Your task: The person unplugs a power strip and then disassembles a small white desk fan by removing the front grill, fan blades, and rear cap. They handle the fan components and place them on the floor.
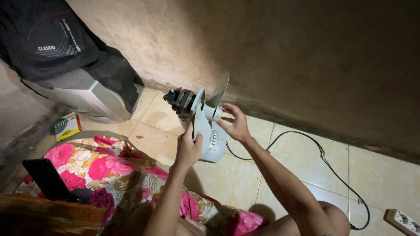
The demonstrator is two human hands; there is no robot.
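Two bare hands work on a small white plastic desk fan [205, 131] with its guard off, standing on the pale tiled floor [232, 179] near the centre of the view. The left hand [189, 148] wraps around the fan's neck from six o'clock, thumb and fingers pressed closed on the white column. The right hand [234, 123], at three o'clock of the fan, pinches the white hub [213, 112] with its fingertips, where a translucent grey blade [220, 88] rises toward twelve o'clock. The exposed dark motor [180, 100] juts from the fan's back toward ten o'clock. A black power cord [326, 159] trails from the base toward four o'clock, ending near a white power strip [401, 220]. At eight o'clock lies a pink floral cloth [109, 168] with a black phone [48, 179] propped on it; at ten o'clock, a silver appliance [83, 96] under dark fabric [52, 39].
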